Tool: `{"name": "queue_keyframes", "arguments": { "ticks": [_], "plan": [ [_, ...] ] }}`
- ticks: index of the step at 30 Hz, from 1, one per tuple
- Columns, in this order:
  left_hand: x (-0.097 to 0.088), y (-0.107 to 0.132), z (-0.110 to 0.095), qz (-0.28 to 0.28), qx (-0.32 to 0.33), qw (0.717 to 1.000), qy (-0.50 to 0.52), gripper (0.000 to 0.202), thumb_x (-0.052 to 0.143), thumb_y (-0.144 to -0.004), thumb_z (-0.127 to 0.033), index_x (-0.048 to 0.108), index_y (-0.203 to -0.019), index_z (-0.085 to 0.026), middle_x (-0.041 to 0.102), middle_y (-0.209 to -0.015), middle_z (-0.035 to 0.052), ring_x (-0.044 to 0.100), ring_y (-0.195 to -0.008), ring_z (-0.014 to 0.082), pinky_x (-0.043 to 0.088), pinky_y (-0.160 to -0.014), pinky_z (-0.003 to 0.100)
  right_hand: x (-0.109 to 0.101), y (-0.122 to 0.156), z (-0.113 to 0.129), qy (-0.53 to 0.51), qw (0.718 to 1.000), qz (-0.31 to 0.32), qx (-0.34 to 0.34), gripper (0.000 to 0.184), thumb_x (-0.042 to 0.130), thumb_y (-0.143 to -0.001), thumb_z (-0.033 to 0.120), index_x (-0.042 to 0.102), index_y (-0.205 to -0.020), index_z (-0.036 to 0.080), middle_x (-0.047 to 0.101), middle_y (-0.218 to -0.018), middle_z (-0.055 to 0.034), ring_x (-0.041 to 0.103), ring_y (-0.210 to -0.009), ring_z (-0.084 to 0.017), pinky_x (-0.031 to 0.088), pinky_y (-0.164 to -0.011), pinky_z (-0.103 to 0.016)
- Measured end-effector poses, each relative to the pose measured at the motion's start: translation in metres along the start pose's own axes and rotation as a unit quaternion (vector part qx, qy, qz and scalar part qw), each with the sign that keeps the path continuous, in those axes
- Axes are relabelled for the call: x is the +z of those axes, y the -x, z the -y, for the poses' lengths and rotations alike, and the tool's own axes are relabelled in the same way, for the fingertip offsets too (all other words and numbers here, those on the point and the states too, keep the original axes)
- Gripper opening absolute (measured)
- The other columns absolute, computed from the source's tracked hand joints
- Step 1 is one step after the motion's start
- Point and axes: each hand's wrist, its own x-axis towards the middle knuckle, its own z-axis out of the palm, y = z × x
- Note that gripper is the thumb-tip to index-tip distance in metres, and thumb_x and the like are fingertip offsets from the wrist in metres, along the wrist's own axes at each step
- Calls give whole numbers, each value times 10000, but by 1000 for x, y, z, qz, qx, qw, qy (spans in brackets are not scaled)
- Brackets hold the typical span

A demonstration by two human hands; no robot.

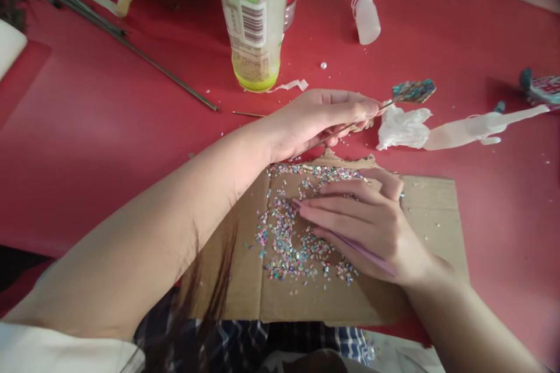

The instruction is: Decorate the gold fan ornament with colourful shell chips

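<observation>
My left hand point(317, 122) is shut on a thin metal wire point(345, 128). The wire's far end carries a leaf-shaped piece point(413, 91) coated in teal and brown chips. My right hand point(361, 227) rests over a flattened cardboard sheet point(431, 233), holding a slim pink stick point(361, 252). The stick's tip points at a loose scatter of iridescent shell-like chips point(284, 233) on the cardboard. My fingers lie just above the chips and hide part of the scatter.
The red table point(109, 128) holds a tall drink bottle point(256, 17), a small white dropper bottle point(367, 16), crumpled white tissue point(403, 128), and a translucent plastic bottle point(483, 124). Several long wires point(122, 35) lie at the upper left. Another chip-covered piece point(540, 87) sits at the right edge.
</observation>
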Motion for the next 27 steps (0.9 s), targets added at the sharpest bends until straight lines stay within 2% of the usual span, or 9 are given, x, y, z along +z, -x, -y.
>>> {"name": "queue_keyframes", "arguments": {
  "ticks": [3,9,14,18,21,23,27],
  "plan": [
    [0,-1,1,-8,-6,1000,-5,119,569,-940,-195,635,-926,-97,491,-775,-27,395,-600,20,266,-589,211,-4,1,3,-45,998,6,-34,165,591,-984,213,719,-1089,212,799,-995,33,699,-975,-194,322,-1001,-465],
    [0,-3,4,-17,-2,1000,-9,128,573,-938,-198,668,-919,-114,491,-745,-19,414,-617,39,285,-601,211,-6,5,-2,28,998,-47,33,185,671,-922,154,703,-1104,173,788,-983,-37,718,-930,-199,403,-931,-426],
    [2,-2,4,-21,0,1000,-8,151,577,-941,-221,672,-880,-120,465,-728,-13,402,-612,42,288,-591,213,-7,5,-1,-4,1000,-10,13,147,640,-953,185,713,-1080,185,782,-971,-34,721,-941,-200,364,-969,-444],
    [3,-1,4,-15,9,1000,-6,118,580,-928,-187,660,-916,-102,415,-704,-33,395,-628,32,293,-608,197,-9,6,-1,-54,997,-29,41,131,601,-977,221,688,-1068,188,768,-911,-29,701,-872,-190,392,-889,-428],
    [3,-3,5,-19,12,1000,-5,122,583,-920,-190,680,-909,-117,402,-687,-36,388,-608,35,284,-587,196,-8,8,-1,-72,996,-13,46,141,584,-993,249,681,-1082,198,769,-926,-22,698,-867,-189,385,-883,-427],
    [3,-3,6,-23,12,1000,-4,124,587,-918,-195,689,-896,-128,432,-705,-29,392,-602,34,288,-576,196,-7,8,0,-71,996,-1,50,129,593,-988,242,687,-1066,201,772,-922,-13,706,-874,-191,369,-909,-434],
    [2,-3,7,-11,22,1000,-17,136,576,-941,-204,679,-908,-120,457,-746,-16,383,-602,29,297,-573,202,-8,6,2,-33,996,-30,82,106,593,-971,198,695,-998,207,765,-853,-6,698,-799,-177,393,-855,-412]
  ]
}}
